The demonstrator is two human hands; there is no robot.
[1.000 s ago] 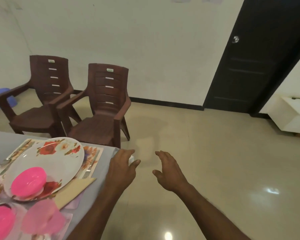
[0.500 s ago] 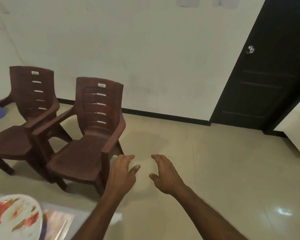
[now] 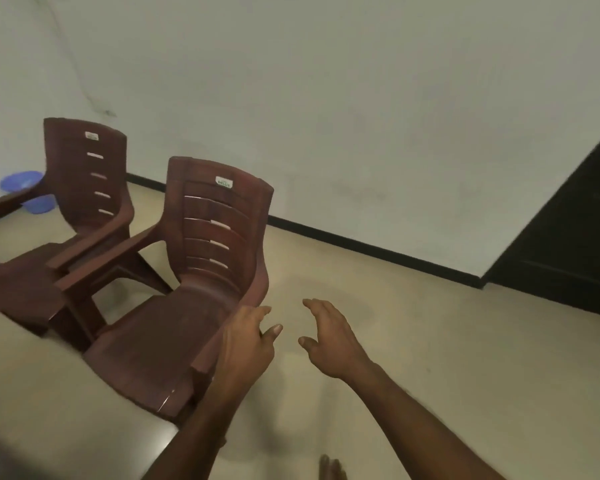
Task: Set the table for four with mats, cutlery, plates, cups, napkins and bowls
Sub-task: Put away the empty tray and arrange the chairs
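The table and its settings are out of view. My left hand [image 3: 246, 344] hangs in the air with relaxed fingers, in front of the right armrest of the nearer brown plastic chair [image 3: 187, 289]. My right hand [image 3: 333, 337] is held out beside it over the bare floor, fingers loosely spread. Neither hand holds anything. I cannot tell whether the left hand touches the chair.
A second brown chair [image 3: 66, 209] stands left of the first. A blue basin [image 3: 25, 192] sits on the floor at the far left. A dark door [image 3: 568, 244] is at the right. My toes [image 3: 331, 467] show at the bottom edge. Beige tiled floor [image 3: 465, 358] stretches right.
The view has swung away from the table, so the plate, pink bowls and mat have left the frame. The chairs are now closer, and both hands stay open and empty.
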